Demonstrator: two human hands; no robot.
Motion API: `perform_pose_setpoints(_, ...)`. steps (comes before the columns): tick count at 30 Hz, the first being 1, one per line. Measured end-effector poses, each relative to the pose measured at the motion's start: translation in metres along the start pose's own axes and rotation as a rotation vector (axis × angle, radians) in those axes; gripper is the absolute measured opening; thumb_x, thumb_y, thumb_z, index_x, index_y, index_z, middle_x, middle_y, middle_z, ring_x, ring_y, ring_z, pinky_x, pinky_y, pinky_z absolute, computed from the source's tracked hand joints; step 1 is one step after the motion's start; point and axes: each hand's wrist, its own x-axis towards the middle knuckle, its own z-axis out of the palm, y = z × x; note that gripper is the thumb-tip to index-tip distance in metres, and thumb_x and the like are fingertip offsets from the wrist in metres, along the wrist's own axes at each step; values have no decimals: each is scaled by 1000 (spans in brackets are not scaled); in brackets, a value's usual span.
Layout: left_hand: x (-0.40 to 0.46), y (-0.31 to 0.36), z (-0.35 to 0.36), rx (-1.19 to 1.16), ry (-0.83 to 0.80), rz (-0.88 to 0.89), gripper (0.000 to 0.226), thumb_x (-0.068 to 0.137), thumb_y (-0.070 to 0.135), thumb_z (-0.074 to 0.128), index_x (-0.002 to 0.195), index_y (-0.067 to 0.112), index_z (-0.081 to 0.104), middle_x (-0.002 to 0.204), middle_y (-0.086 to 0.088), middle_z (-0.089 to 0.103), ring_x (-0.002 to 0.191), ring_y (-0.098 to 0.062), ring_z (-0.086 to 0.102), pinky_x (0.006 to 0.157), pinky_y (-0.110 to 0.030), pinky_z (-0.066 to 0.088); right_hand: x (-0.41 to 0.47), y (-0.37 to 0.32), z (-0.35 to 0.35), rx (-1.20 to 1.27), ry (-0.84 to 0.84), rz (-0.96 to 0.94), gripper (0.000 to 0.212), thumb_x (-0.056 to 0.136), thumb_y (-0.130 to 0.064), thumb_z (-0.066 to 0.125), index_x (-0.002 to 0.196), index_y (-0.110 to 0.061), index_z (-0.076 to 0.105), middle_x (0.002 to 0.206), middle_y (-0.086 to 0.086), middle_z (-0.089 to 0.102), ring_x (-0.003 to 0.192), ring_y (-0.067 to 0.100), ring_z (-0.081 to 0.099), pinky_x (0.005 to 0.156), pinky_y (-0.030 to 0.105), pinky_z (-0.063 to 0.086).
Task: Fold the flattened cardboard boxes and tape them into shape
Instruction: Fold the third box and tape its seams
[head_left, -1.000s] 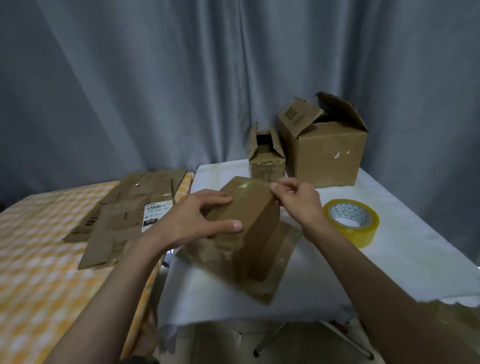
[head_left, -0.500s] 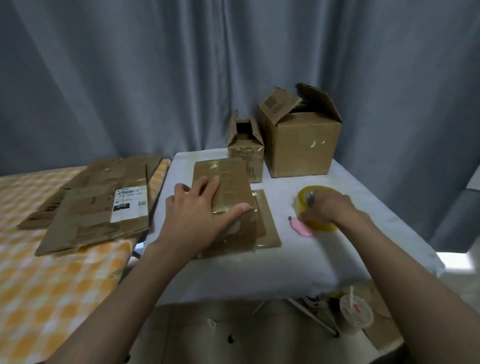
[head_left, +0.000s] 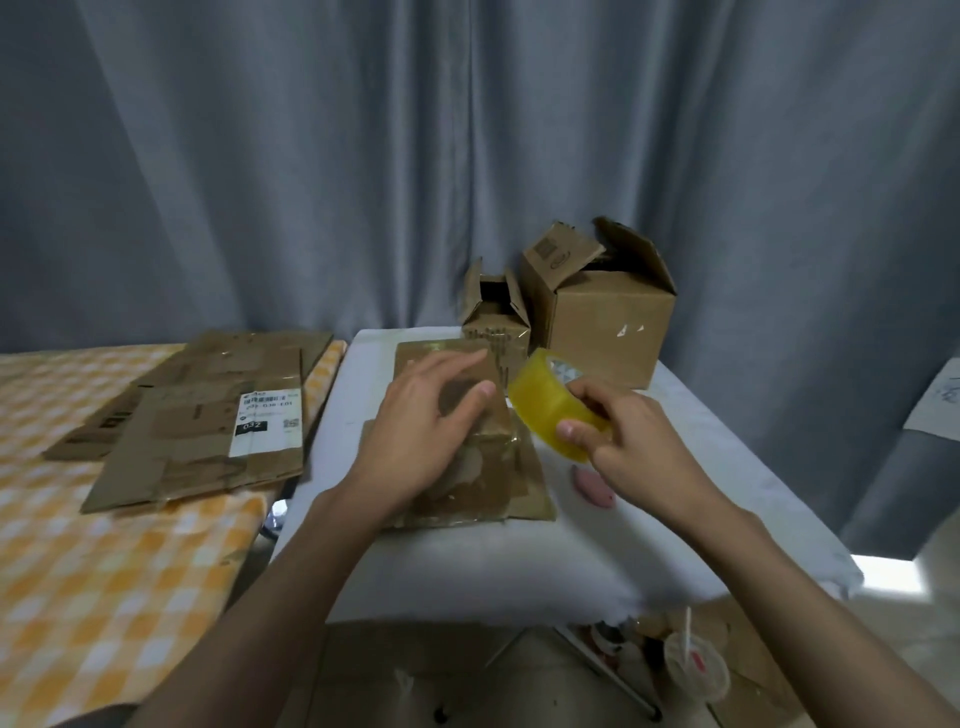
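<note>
A small brown cardboard box (head_left: 483, 467), partly folded with its flaps spread flat, lies on the white table (head_left: 467, 571). My left hand (head_left: 421, 436) presses down on top of it with spread, nearly straight fingers. My right hand (head_left: 628, 441) holds a yellow roll of tape (head_left: 550, 402) lifted just right of the box, thumb and fingers curled round its rim. A stack of flattened cardboard boxes (head_left: 197, 431) lies on the orange checked table to the left.
Two assembled boxes with open flaps stand at the back of the white table, a small one (head_left: 493, 322) and a larger one (head_left: 608, 317). A pink object (head_left: 595, 486) lies under my right hand. A cup with a straw (head_left: 693, 670) sits on the floor.
My right hand has picked the tape roll up from the table and brought it left beside the box. My left hand stays pressed on the box.
</note>
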Motion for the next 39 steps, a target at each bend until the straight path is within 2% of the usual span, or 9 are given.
perform_pose_setpoints(5,0,13,5,-83,-7,-7,35,101,39,49,130,27,65,127,10,62,115,1,51,96,-10,36,-12,-11,-4,-1,-38,-60,15,93,-17,66,108,-17,63,95,-4,60,87,16,53,66,21,33)
perform_pose_setpoints(13,-2,37,9,-139,61,-2,13,92,21,69,102,20,77,100,10,71,94,1,62,80,-6,44,-25,-3,-11,18,-56,-75,15,94,-21,65,109,-23,61,95,-11,57,86,4,52,68,16,34)
perform_pose_setpoints(20,-1,49,18,-250,89,-195,4,90,17,70,89,14,72,84,6,70,79,-6,63,67,-10,49,-31,-4,-20,5,-74,-60,5,96,-31,60,97,-26,60,85,-9,60,79,6,54,63,18,38)
perform_pose_setpoints(23,3,50,15,-358,81,-270,10,95,12,63,87,12,69,81,0,72,79,-14,66,70,-17,54,-28,-4,-27,68,-21,79,30,94,-44,62,81,-16,59,71,0,62,65,9,54,58,21,37)
perform_pose_setpoints(27,7,49,10,-514,32,-377,13,98,11,59,88,8,67,76,-1,69,70,-11,63,64,-20,53,-20,-6,-41,451,-60,305,70,79,-69,67,88,0,66,91,21,69,71,20,64,72,31,48)
perform_pose_setpoints(31,11,45,-8,-725,-41,-492,21,94,17,65,74,11,66,62,1,63,60,-7,58,60,-17,51,-20,-8,-39,629,-267,301,62,79,-74,62,92,-15,78,95,23,73,83,40,65,94,52,51)
perform_pose_setpoints(33,7,39,-16,-727,-48,-517,22,88,21,72,70,12,65,60,1,61,58,-8,56,63,-20,51,-18,-7,-33,664,-325,299,67,76,-76,65,102,-15,76,103,33,67,84,38,57,97,50,51)
perform_pose_setpoints(37,1,28,-27,-758,57,-581,18,86,18,74,74,8,63,58,0,60,55,-9,53,61,-19,49,-6,-7,-33,675,-282,333,54,71,-72,71,100,-27,79,86,15,67,76,22,62,79,45,53)
perform_pose_setpoints(39,-2,18,-33,-745,124,-599,17,87,18,73,79,6,65,60,-1,60,53,-8,54,58,-18,49,1,-2,-31,468,-227,348,66,63,-79,70,81,-15,74,73,2,63,63,8,60,65,25,51)
